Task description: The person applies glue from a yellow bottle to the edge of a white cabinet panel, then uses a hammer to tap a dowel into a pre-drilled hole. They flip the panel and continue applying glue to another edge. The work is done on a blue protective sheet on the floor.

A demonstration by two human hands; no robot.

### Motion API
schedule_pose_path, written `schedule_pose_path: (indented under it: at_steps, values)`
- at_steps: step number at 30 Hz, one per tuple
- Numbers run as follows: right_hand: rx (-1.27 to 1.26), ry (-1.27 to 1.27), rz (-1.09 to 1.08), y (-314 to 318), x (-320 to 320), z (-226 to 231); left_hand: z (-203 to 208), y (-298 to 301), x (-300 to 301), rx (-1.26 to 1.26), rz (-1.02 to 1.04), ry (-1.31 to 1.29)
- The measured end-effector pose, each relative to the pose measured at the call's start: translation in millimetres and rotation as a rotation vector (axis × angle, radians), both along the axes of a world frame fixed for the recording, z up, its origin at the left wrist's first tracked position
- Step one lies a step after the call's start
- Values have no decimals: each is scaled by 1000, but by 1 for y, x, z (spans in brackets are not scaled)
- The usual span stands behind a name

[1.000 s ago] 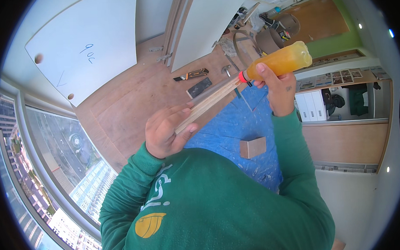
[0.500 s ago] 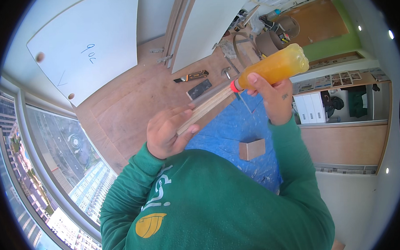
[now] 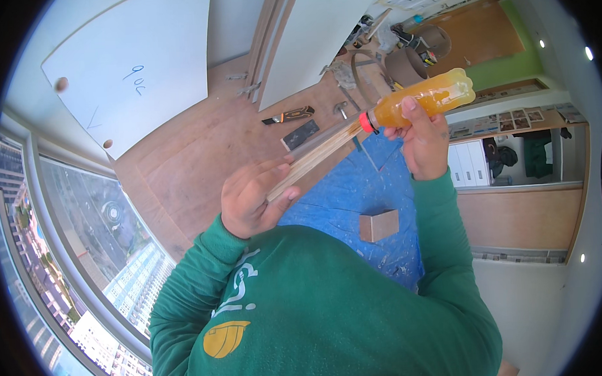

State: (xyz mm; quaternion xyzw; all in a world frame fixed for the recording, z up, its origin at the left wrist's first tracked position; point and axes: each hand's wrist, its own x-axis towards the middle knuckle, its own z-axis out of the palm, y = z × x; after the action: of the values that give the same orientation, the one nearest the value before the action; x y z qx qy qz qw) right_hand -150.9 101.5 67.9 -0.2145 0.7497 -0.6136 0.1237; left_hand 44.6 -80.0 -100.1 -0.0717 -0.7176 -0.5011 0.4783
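My left hand (image 3: 251, 197) is closed around the near end of a thin wooden board (image 3: 311, 160), its narrow layered edge turned up. In my right hand (image 3: 424, 140) is a clear plastic bottle (image 3: 440, 93) of thick yellow-orange liquid, likely wood glue. The bottle lies nearly level, its red cap (image 3: 366, 123) pointing down-left at the far end of the board's edge. That stretch of the edge looks darker and yellowish. Whether the cap touches the wood I cannot tell.
On the wooden worktop (image 3: 174, 159) lie a utility knife (image 3: 289, 115), a dark rectangular block (image 3: 300, 134) and a hammer (image 3: 340, 108). White panels (image 3: 131, 74) stand at the back. A small box (image 3: 379, 225) sits on a blue sheet (image 3: 335, 203) below. Windows (image 3: 97, 228) line the left.
My right hand has moved the bottle a little right along the board's edge, toward its far end. Yellowish wetness shows where the cap was. My left hand has stayed put.
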Motion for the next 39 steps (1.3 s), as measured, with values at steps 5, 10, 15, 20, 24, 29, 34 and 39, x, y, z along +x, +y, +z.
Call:
schedule_pose_path:
  at_steps: [5, 10, 15, 20, 24, 29, 34, 39]
  values:
    - [5, -95, 24, 9, -9, -8, -2, 0, -3, -4, 30, 31]
    - [27, -113, 11, 6, -6, -12, -3, -1, -3, -5, 29, 18]
    - [117, 16, 18, 2, 1, -10, -2, -2, -4, -4, 29, 14]
    - [169, 284, 55, -15, 30, -7, -4, -4, -5, 8, 24, 19]
    - [200, 273, 30, -15, 23, -4, -3, -5, -6, 13, 16, 31]
    - [195, 173, -21, -16, 24, 0, -3, -4, -4, 3, 28, 5]
    - [190, 235, 29, -10, 17, -3, -4, -5, -5, 5, 22, 28]
    - [216, 231, 27, -10, 23, -1, -3, -4, -4, 3, 22, 9]
